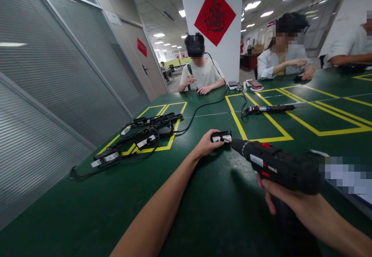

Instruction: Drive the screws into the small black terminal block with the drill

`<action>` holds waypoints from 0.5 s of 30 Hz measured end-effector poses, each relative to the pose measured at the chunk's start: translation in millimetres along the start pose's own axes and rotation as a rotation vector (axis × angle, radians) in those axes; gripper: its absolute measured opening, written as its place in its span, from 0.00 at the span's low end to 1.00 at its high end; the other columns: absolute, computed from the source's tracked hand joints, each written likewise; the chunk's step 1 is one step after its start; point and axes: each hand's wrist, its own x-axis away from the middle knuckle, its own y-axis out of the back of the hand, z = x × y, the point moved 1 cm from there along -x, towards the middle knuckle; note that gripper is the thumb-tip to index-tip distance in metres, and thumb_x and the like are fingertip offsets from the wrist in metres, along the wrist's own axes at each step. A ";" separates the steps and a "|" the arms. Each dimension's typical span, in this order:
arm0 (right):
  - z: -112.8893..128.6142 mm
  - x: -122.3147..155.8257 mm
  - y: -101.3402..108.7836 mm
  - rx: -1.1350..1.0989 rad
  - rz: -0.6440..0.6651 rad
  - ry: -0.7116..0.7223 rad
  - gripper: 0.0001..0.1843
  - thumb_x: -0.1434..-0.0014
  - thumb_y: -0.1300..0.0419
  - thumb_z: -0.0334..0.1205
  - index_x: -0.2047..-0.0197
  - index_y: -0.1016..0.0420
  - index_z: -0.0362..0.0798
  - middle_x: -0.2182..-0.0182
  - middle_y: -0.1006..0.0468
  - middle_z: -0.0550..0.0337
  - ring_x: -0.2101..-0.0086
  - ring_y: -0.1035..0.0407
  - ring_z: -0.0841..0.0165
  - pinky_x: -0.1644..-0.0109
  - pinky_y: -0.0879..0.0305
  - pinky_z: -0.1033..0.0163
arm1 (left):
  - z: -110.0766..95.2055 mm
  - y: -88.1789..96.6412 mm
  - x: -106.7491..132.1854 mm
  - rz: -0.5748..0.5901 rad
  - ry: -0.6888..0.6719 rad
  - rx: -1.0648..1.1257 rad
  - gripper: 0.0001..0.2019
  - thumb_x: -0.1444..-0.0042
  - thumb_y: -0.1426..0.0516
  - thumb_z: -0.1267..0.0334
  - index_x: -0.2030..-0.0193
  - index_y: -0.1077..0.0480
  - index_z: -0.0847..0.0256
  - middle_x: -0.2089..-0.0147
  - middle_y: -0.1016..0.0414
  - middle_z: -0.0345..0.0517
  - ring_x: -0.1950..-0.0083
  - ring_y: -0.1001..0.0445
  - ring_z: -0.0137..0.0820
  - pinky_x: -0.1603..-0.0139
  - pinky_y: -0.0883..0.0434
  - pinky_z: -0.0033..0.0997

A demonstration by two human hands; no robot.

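Green tabletop [95, 206] carries yellow tape outlines [238, 120], presumably to assign positions. Left hand [205, 145] pinches the left end of a small black case [221, 134], near mid-table, apparently to prevent rotation. Right hand [293, 200] wraps the grip of a power drill [273, 164], aligning the chuck with the case; bit contact cannot be confirmed. Cabled black devices [166, 132] lie to the left, apart from the tool.

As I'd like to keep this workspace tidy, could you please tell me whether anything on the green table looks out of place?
The jumbled heap of black cables and boxy black devices at the left looks untidy: it sprawls across and past the yellow tape outlines.
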 end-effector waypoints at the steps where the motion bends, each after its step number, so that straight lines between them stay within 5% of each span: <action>1: -0.9 -0.1 0.2 0.024 0.003 0.000 0.25 0.42 0.52 0.57 0.78 0.30 0.49 0.76 0.29 0.60 0.68 0.34 0.63 0.59 0.43 0.58 | 0.2 -0.1 0.1 0.002 -0.001 0.009 0.26 0.54 0.39 0.59 0.48 0.38 0.63 0.57 0.30 0.47 0.65 0.31 0.28 0.66 0.33 0.26; 5: -2.0 -1.7 -0.4 0.014 0.000 0.018 0.25 0.42 0.52 0.57 0.81 0.31 0.50 0.76 0.29 0.60 0.68 0.33 0.63 0.60 0.42 0.59 | 1.3 -0.7 0.0 -0.003 0.003 0.017 0.27 0.55 0.39 0.58 0.48 0.38 0.62 0.57 0.30 0.48 0.63 0.30 0.29 0.65 0.32 0.28; 11: -2.1 -2.8 -2.3 -0.052 -0.025 0.025 0.17 0.42 0.50 0.54 0.66 0.28 0.52 0.79 0.29 0.64 0.72 0.33 0.66 0.62 0.40 0.61 | 2.8 -1.0 -0.5 -0.018 -0.008 -0.002 0.26 0.56 0.39 0.62 0.48 0.38 0.63 0.59 0.30 0.46 0.64 0.30 0.28 0.64 0.32 0.28; 15: -4.5 -3.5 -1.6 -0.014 -0.012 0.048 0.23 0.41 0.52 0.55 0.79 0.31 0.51 0.75 0.27 0.61 0.68 0.32 0.65 0.59 0.40 0.60 | 2.6 -0.8 -0.4 -0.014 -0.017 -0.028 0.26 0.55 0.39 0.64 0.47 0.39 0.62 0.58 0.30 0.47 0.63 0.30 0.29 0.63 0.32 0.28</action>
